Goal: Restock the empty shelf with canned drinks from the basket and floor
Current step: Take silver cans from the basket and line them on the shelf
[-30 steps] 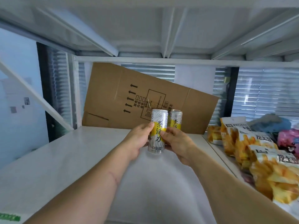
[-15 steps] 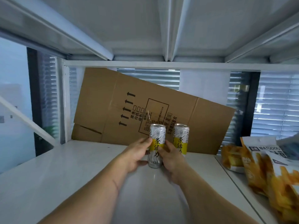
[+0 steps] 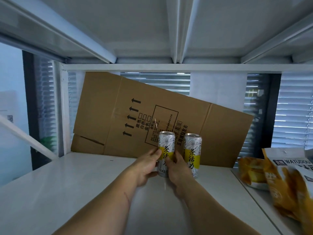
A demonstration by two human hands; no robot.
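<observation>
The left hand [image 3: 147, 164] and right hand [image 3: 177, 168] both wrap around one tall silver-and-yellow drink can [image 3: 165, 154], standing it on the white metal shelf [image 3: 67, 180] just beside a matching second can [image 3: 192, 156], probably to start a neat row.

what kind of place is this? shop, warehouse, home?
Probably a small shop or its stockroom. White metal shelf being stocked with identical cans, snack bags lined up on the neighbouring shelf, and a flattened cardboard box leaning at the back. Window blinds behind.
</observation>
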